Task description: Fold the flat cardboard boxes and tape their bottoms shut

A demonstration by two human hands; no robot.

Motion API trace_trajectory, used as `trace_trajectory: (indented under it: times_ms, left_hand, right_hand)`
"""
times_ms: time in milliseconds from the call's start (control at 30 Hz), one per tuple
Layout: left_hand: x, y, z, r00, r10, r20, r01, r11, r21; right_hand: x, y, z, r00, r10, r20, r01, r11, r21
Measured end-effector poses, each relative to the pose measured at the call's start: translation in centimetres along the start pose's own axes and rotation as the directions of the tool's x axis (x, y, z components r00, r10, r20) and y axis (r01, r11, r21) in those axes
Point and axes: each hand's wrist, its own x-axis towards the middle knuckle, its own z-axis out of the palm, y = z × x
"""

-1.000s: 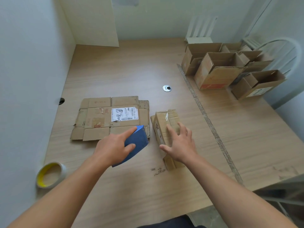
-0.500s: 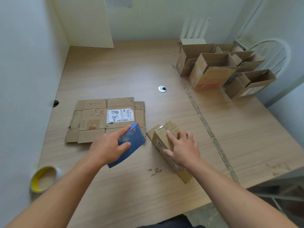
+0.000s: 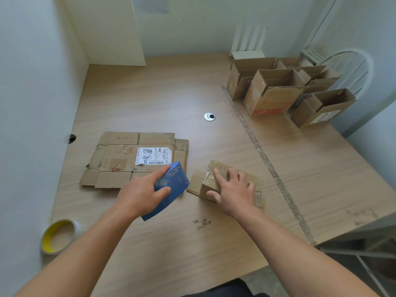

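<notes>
A small cardboard box (image 3: 214,173) lies on the wooden table (image 3: 162,99), its taped bottom facing up. My right hand (image 3: 233,190) rests on top of it, fingers spread over the clear tape and thumb against the near side. My left hand (image 3: 142,192) grips a blue tape dispenser (image 3: 173,185) just left of the box, index finger stretched along its top. A flattened cardboard box (image 3: 120,159) with a white shipping label lies behind the dispenser.
A roll of clear tape with a yellow core (image 3: 59,235) sits near the left front table edge by the wall. Several folded open boxes (image 3: 272,91) stand at the back right. A metal cable grommet (image 3: 209,116) lies mid-table; a white chair (image 3: 351,67) stands beyond the boxes.
The small box has turned clockwise under my right hand, from pointing away to lying crosswise. My left hand with the dispenser has stayed beside it.
</notes>
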Motion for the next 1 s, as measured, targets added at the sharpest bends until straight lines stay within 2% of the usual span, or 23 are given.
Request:
trace_trajectory:
  times_ms: [233,300,433,500,567,700,867,1000]
  left_hand:
    - [-0.5,-0.6,0.3,1.0,-0.017,0.006,0.017,1.0,-0.017]
    - [-0.7,-0.8,0.6,1.0,-0.023,0.008,0.023,0.999,-0.026]
    - [-0.4,-1.1,1.1,1.0,-0.021,0.002,0.021,0.999,-0.037]
    - [-0.4,-1.1,1.2,1.0,-0.012,-0.007,0.012,0.999,-0.046]
    - [-0.4,-1.1,1.1,1.0,0.0,-0.02,-0.001,0.998,-0.056]
    - [-0.7,-1.6,1.1,0.999,0.027,-0.031,-0.029,0.998,-0.05]
    - [-1.2,-2.2,1.0,0.992,0.111,-0.054,-0.113,0.993,-0.044]
    - [-2.0,-3.0,1.2,0.934,0.331,-0.135,-0.347,0.929,-0.126]
  right_hand:
    - [-0.5,2.0,-0.9,0.977,-0.182,0.108,0.185,0.983,-0.018]
    - [-1.1,1.6,-0.9,0.983,-0.15,0.103,0.148,0.989,0.027]
    - [-1.6,-1.7,0.4,0.998,0.042,0.046,-0.046,0.996,0.077]
    - [-1.7,-2.6,1.4,0.999,0.053,0.0,-0.053,0.997,0.052]
    - [-1.9,-2.2,1.9,0.999,-0.022,-0.034,0.024,0.998,0.065]
    - [-1.9,0.9,2.6,0.957,-0.279,-0.077,0.286,0.952,0.112]
    - [-1.2,3.2,3.2,0.932,-0.353,-0.086,0.363,0.893,0.267]
    - [-0.3,2.7,3.0,0.908,-0.391,-0.151,0.419,0.856,0.303]
